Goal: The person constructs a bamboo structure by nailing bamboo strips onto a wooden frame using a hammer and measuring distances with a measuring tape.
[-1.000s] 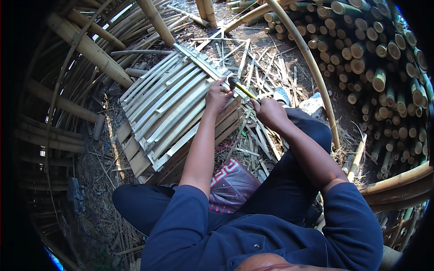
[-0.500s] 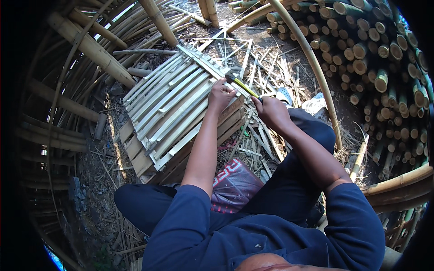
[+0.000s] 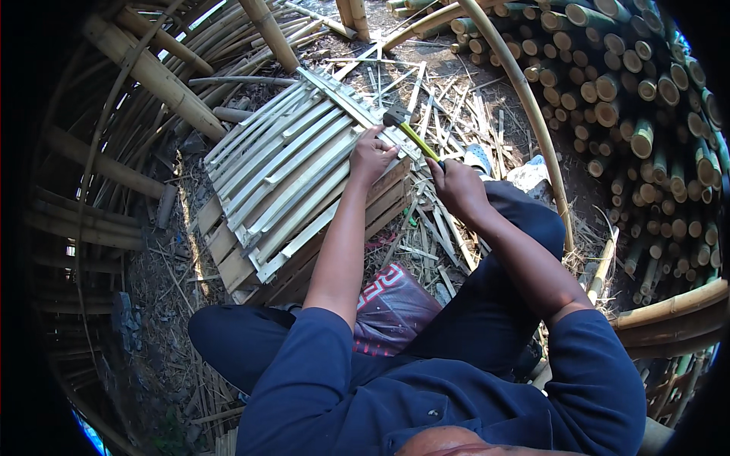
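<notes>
My right hand (image 3: 458, 188) is wrapped round the dark grip of a hammer (image 3: 420, 142) with a yellow handle. Its dark head is just past the fingers of my left hand (image 3: 372, 157), over a crosswise bamboo strip (image 3: 339, 96). Those left fingers are pinched together at the strip; whatever they hold is too small to make out. Beneath the strip lie several pale split-bamboo slats (image 3: 293, 169), side by side, forming a panel. It rests on a wooden slatted crate (image 3: 389, 199).
Cut bamboo poles (image 3: 608, 91) are stacked at the far right. A curved bamboo pole (image 3: 525, 91) rises beside my right knee. Bamboo offcuts (image 3: 456, 114) litter the ground beyond the crate. A printed dark cloth (image 3: 395, 311) lies between my legs.
The hammer head has lifted slightly away from the strip, showing more of the yellow handle. My left hand stays pinched at nearly the same spot.
</notes>
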The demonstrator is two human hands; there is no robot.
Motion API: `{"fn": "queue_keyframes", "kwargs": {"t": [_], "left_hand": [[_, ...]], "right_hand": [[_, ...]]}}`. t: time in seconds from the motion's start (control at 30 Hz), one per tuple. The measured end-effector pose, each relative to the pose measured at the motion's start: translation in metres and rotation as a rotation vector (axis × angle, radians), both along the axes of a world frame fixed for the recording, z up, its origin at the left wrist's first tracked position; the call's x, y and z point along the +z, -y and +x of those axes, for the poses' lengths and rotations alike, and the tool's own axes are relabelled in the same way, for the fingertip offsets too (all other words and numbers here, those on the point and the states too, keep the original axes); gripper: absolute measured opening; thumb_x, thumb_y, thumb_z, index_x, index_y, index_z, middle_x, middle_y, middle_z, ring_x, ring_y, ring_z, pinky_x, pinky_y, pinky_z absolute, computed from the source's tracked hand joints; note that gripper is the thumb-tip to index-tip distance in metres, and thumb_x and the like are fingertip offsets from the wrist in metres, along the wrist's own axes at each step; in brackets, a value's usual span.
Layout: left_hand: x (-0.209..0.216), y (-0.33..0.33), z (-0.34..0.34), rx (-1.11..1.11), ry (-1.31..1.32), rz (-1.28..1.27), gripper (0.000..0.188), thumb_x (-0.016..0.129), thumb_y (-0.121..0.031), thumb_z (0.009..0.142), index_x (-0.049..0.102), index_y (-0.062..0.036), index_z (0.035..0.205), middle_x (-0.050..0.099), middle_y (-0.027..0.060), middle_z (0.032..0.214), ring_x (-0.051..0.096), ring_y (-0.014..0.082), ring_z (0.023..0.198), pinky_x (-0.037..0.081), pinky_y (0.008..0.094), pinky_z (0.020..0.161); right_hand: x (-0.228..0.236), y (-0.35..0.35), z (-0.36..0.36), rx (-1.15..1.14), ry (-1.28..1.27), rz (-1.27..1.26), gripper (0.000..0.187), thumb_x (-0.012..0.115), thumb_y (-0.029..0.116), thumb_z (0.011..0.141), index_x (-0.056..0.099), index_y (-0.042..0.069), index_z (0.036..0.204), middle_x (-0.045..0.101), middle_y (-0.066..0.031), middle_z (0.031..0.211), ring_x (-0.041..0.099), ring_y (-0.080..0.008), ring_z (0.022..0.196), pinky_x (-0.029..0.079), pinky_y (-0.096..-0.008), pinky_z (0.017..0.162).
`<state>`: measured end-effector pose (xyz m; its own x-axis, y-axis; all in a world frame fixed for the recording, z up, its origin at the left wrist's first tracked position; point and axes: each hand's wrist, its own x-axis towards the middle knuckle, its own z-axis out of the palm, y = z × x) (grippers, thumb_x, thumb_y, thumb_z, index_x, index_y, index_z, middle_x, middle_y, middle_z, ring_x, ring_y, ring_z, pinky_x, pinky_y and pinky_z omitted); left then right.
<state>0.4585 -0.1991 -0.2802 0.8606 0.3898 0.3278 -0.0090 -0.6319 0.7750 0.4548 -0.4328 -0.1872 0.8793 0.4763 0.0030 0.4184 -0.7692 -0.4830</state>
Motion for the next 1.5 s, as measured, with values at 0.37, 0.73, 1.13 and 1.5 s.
{"fn": "queue_keyframes", "kwargs": {"t": [0.37,0.73,1.13,1.5], "left_hand": [[-0.005,-0.004,0.004,-0.026,0.031,0.029,0.025,0.086,-0.029,0.081,0.08,-0.0056,0.073,0.065,0.0114,0.142,0.057,0.0293,0.134,0.044,0.0357,0.112],[-0.005,-0.002,0.004,-0.033,-0.008,-0.039,0.025,0.086,-0.027,0.08,0.079,-0.0041,0.074,0.064,0.0148,0.141,0.054,0.0309,0.138,0.042,0.0368,0.114],[-0.007,-0.001,0.006,-0.014,0.001,0.008,0.02,0.086,-0.024,0.08,0.079,-0.0062,0.072,0.065,0.012,0.141,0.053,0.0317,0.138,0.041,0.0371,0.115],[-0.011,-0.007,0.006,-0.039,0.049,0.062,0.021,0.085,-0.024,0.081,0.079,-0.0062,0.073,0.065,0.0119,0.141,0.051,0.0292,0.141,0.038,0.0364,0.118]], "right_hand": [[-0.011,0.001,0.003,0.001,0.025,-0.004,0.06,0.046,0.05,0.107,0.071,-0.002,0.091,0.07,-0.0228,0.072,0.071,-0.0421,0.071,0.056,-0.053,0.069],[-0.007,-0.002,-0.003,-0.008,-0.013,0.005,0.06,0.047,0.049,0.107,0.071,-0.003,0.092,0.07,-0.028,0.081,0.07,-0.0463,0.082,0.055,-0.0543,0.077],[-0.021,0.001,0.0,0.002,-0.019,0.055,0.06,0.048,0.049,0.107,0.069,-0.005,0.088,0.068,-0.0304,0.078,0.068,-0.0496,0.078,0.052,-0.0575,0.072],[-0.01,-0.004,-0.003,-0.035,-0.021,0.087,0.061,0.047,0.048,0.107,0.069,-0.005,0.085,0.068,-0.0317,0.08,0.068,-0.0497,0.08,0.052,-0.0577,0.074]]}}
